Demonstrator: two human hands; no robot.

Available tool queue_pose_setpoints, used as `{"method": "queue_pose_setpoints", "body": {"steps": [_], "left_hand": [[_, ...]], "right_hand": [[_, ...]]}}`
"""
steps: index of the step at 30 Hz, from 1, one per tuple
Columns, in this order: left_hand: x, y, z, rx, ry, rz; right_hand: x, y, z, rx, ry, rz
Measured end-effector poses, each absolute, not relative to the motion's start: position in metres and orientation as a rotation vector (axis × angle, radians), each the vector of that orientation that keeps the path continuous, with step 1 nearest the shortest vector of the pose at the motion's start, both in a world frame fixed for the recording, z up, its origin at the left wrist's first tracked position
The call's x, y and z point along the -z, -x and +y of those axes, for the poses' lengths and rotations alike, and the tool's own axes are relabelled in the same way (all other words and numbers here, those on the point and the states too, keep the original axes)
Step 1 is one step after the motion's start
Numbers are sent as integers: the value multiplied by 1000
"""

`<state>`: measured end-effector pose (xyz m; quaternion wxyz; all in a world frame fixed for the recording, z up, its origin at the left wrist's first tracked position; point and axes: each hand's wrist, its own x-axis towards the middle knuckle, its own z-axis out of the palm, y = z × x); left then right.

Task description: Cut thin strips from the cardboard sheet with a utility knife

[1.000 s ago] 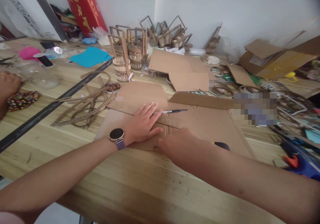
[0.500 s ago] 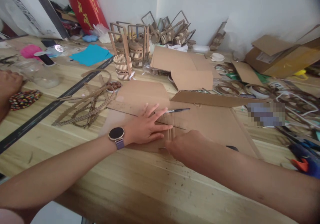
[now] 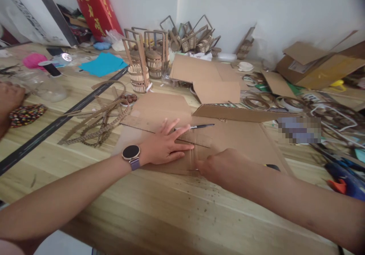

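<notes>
My left hand (image 3: 168,146) lies flat with fingers spread on a brown cardboard sheet (image 3: 242,141), near its front edge. Just right of those fingertips, my right hand (image 3: 213,163) is closed, low over the same sheet. It grips what looks like a utility knife (image 3: 273,167); the black and yellow end shows behind the wrist, a small tip pokes out by the fingers, and the rest is hidden. Beyond the left fingers, a pen (image 3: 202,126) rests on the cardboard beside a narrow cardboard strip (image 3: 196,138).
Small woven baskets (image 3: 138,78) stand at the back. Curved bamboo strips (image 3: 97,127) lie left of the cardboard, near blue sheets (image 3: 103,64). Another person's hand (image 3: 11,97) is at the far left. A cardboard box (image 3: 313,63) and coiled strips (image 3: 256,101) are on the right.
My right hand has shifted a little to the right along the cardboard's front part, the knife end moving with it. My left hand stays in place; the view has shifted slightly.
</notes>
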<state>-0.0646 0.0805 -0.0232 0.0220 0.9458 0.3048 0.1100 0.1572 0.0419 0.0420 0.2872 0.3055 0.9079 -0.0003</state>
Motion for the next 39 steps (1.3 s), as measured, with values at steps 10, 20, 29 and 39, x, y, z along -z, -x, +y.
{"method": "queue_pose_setpoints", "body": {"steps": [10,20,29,39], "left_hand": [[26,66,81,-373,-2930,941],[25,65,81,-397,-2940,937],[26,64,81,-415,-2944,939],[25,63,80,-446,-2911,954]], "right_hand": [[-34,-201,38,-2,-952,2512],[-46,-256,44,278,-1028,2492],[-42,-194,31,175,-1028,2666],[-29,-155,34,-71,-887,2643]]}}
